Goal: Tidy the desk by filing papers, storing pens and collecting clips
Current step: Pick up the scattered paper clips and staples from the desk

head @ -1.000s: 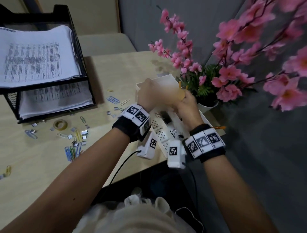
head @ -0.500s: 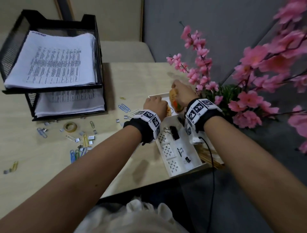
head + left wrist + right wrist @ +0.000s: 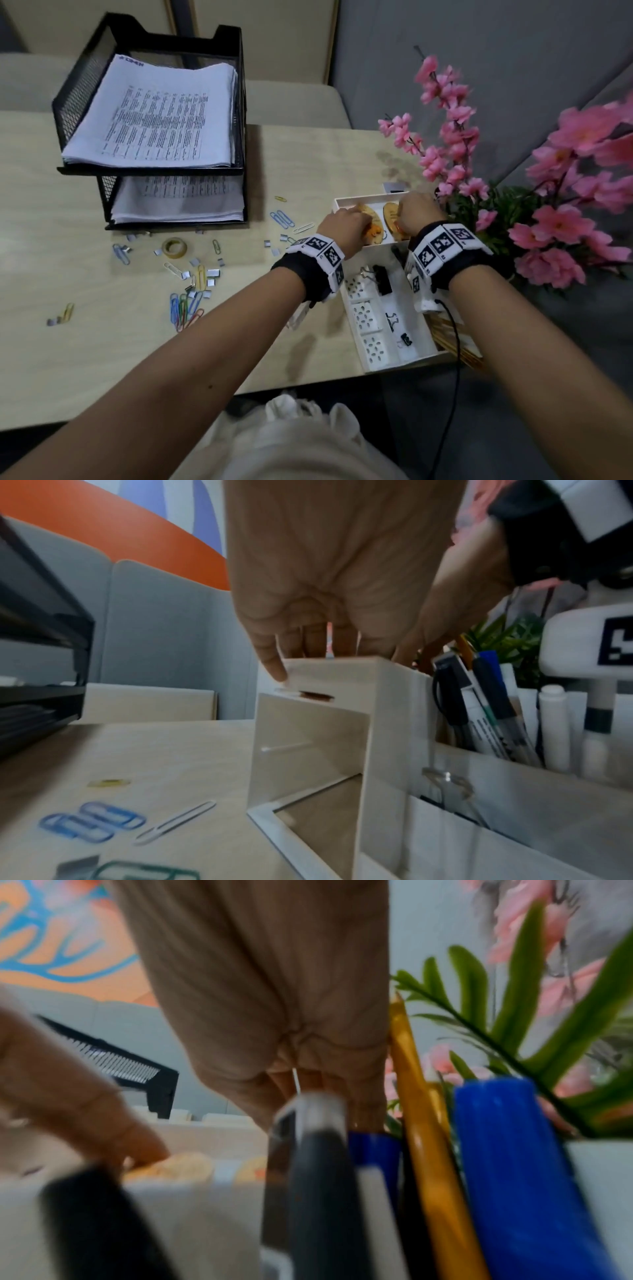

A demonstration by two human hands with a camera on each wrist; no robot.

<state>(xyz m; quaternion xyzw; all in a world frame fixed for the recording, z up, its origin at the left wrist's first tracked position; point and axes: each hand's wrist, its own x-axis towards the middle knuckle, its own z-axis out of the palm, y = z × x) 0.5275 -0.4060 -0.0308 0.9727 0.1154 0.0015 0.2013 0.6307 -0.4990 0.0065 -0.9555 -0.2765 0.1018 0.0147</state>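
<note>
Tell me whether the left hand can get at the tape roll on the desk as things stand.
Probably yes. The tape roll lies in the open on the desk, left of the left hand, with only scattered paper clips around it. That hand is now at the white organizer, so it would have to leave that first.

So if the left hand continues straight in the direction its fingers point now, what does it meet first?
Most likely the white desk organizer: the left hand points forward and down over its far compartment, fingertips already at the yellow-orange items lying inside. Whether they touch is unclear.
</note>
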